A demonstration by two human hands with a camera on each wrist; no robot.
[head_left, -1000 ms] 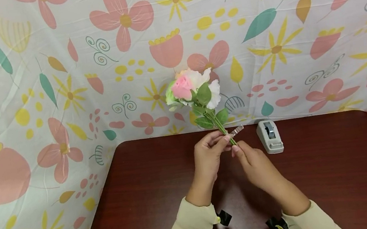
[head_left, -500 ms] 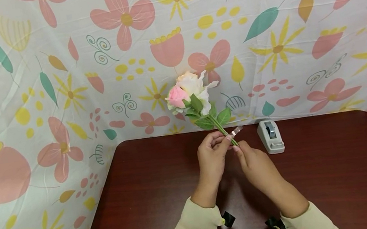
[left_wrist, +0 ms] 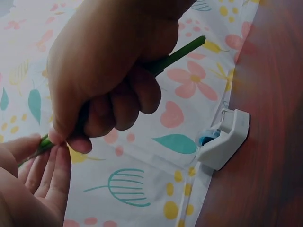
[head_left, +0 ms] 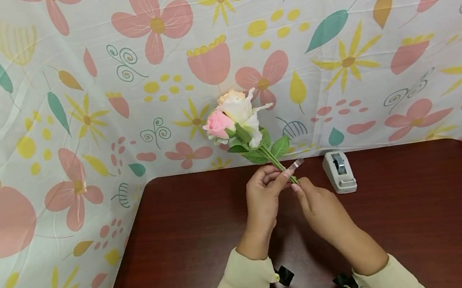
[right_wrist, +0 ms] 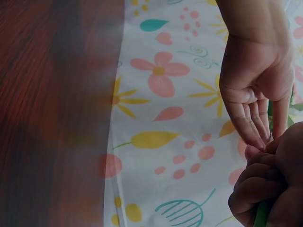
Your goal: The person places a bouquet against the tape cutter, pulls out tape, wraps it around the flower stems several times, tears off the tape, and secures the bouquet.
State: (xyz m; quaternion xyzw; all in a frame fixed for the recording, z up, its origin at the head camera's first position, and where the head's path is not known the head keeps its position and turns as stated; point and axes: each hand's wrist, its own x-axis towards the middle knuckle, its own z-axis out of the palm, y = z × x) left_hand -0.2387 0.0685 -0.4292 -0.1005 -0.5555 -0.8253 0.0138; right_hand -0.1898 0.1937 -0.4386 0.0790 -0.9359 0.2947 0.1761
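Note:
In the head view, a bunch of artificial flowers leans up and left above the table, with a pink rose (head_left: 219, 125) beside a larger white flower (head_left: 240, 108) and green leaves (head_left: 280, 147) below. My left hand (head_left: 264, 204) pinches the green stems (head_left: 274, 159) between thumb and fingers. A short clear strip of tape (head_left: 296, 164) sticks out to the right from that pinch. Lower down, my right hand (head_left: 324, 207) grips the stems with curled fingers. The left wrist view shows a stem end (left_wrist: 187, 49) poking out past the right fist (left_wrist: 113, 71).
A white tape dispenser (head_left: 339, 172) stands near the table's back edge, right of both hands. The dark wood table (head_left: 429, 214) meets a flower-printed cloth (head_left: 186, 81) behind and on the left. Black wrist mounts (head_left: 284, 276) hang by the cuffs.
The bunch has turned in my hands: the pink rose swung left and down, and a pale green bloom went out of sight. Both hands stay nearly in place, still holding the stems.

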